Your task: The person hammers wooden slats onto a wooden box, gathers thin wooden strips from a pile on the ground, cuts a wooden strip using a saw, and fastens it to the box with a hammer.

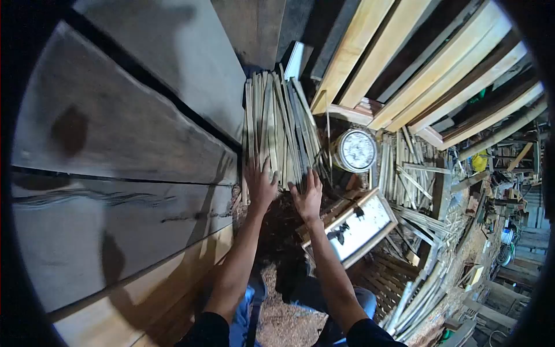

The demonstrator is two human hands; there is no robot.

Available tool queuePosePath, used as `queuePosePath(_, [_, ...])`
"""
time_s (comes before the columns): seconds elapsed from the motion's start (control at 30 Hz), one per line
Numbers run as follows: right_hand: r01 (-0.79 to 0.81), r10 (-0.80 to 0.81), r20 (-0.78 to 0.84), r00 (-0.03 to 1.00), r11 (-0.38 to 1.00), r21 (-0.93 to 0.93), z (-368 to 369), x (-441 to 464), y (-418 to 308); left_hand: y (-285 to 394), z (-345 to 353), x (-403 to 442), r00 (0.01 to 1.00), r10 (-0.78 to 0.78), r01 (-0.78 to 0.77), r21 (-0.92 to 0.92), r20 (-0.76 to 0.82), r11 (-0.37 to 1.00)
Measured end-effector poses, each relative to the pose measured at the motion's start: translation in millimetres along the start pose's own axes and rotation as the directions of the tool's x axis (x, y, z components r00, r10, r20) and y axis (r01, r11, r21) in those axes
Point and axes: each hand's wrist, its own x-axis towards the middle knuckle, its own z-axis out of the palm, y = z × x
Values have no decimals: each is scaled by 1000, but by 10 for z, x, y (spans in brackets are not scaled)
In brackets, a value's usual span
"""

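Observation:
A pile of long, thin wooden strips [274, 124] lies against the boards in front of me, some pale and some dark grey. My left hand [261, 184] rests at the near end of the pile on its left part, fingers stretched forward and apart. At the right part of the same end is my right hand [307, 195], its fingers spread and touching or just above the strip ends. Neither hand is wrapped round a strip.
Wide planks [127, 127] stand at the left. A round bucket [355, 150] and a framed white panel [361, 228] with dark marks are at the right. Long beams [428, 69] lean at upper right. More strips [404, 173] lie beyond the bucket. Shavings [289, 321] cover the floor.

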Motion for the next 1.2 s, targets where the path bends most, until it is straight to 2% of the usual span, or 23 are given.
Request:
queuePosePath(0.07, [8, -8, -35, 999, 1000, -19, 537, 156, 382, -244, 570, 54, 993, -120, 120, 65, -4, 991])
queuePosePath(0.17, [-29, 26, -72, 997, 999, -41, 1247, 343, 984, -523, 1216, 97, 982, -186, 186, 2, 10, 983])
queuePosePath(0.2, [-11, 8, -111, 994, 1000, -27, 1480, 388, 1185, -617, 1367, 118, 978, -205, 202, 77, 36, 976])
queuePosePath(0.27, [-45, 43, -126, 991, 999, -9, 1776, 483, 1306, -777, 1615, 170, 971, -233, 236, 64, -41, 970])
queuePosePath(0.33, [-88, 89, -79, 993, 996, 14, 2010, 561, 1393, -885, 1699, 257, 965, -248, 254, 74, -82, 964])
queuePosePath(0.37, [-80, 82, -84, 993, 997, 19, 2104, 565, 1415, -926, 1703, 269, 927, -368, 373, 102, -67, 922])
queuePosePath(0.4, [-166, 165, -54, 985, 986, -18, 2193, 579, 1436, -977, 1716, 298, 875, -480, 483, 132, -55, 866])
queuePosePath(0.43, [-254, 252, -25, 967, 965, -59, 2261, 580, 1455, -1024, 1712, 312, 878, -474, 478, 133, -61, 868])
queuePosePath(0.5, [-227, 218, -74, 973, 963, -143, 2310, 568, 1463, -1103, 1719, 255, 857, -513, 497, 180, 51, 849])
queuePosePath(0.57, [-271, 270, -32, 962, 940, -206, 2276, 555, 1441, -1197, 1747, 229, 865, -500, 492, 146, 30, 859])
queuePosePath(0.67, [-342, 348, -15, 937, 913, -223, 2256, 565, 1506, -1131, 1663, 341, 788, -605, 606, 36, 113, 795])
queuePosePath(0.77, [-363, 374, 6, 928, 904, -226, 2261, 622, 1466, -1030, 1480, 374, 833, -543, 551, -81, 104, 830])
queuePosePath(0.8, [-366, 374, 12, 927, 911, -189, 2293, 629, 1521, -1126, 1741, 318, 891, -453, 453, -69, 13, 889])
queuePosePath(0.83, [-369, 376, 20, 927, 917, -152, 2292, 630, 1537, -1099, 1767, 321, 892, -453, 452, -70, 13, 889])
queuePosePath(0.87, [-321, 327, 15, 945, 937, -138, 2302, 594, 1538, -1061, 1788, 299, 897, -440, 441, 18, -42, 897])
queuePosePath(0.9, [-338, 354, 86, 931, 927, -161, 2257, 588, 1506, -1020, 1810, 281, 900, -424, 433, 104, -99, 895])
queuePosePath(0.93, [-326, 349, 147, 926, 932, -158, 2197, 591, 1465, -1006, 1801, 291, 901, -421, 431, 99, -107, 897])
queuePosePath(0.97, [-316, 341, 204, 917, 937, -148, 2144, 589, 1408, -1019, 1758, 288, 899, -428, 428, -30, -92, 903])
queuePosePath(1.03, [-263, 285, 137, 949, 951, -160, 2236, 576, 1519, -1070, 1678, 249, 901, -431, 399, -283, -57, 872])
queuePosePath(1.07, [-213, 231, 81, 969, 959, -186, 2294, 596, 1594, -1137, 1790, 243, 900, -398, 353, -239, -179, 905])
queuePosePath(1.1, [-205, 221, 72, 973, 962, -181, 2280, 637, 1582, -1230, 1887, 282, 900, -391, 343, -243, -191, 907])
queuePosePath(1.17, [-283, 291, 93, 952, 955, -90, 2250, 658, 1545, -1432, 2026, 324, 882, -455, 471, -275, 124, 838])
queuePosePath(1.2, [-303, 303, 151, 941, 953, -20, 2220, 654, 1525, -1526, 2141, 330, 884, -452, 466, -278, 118, 840])
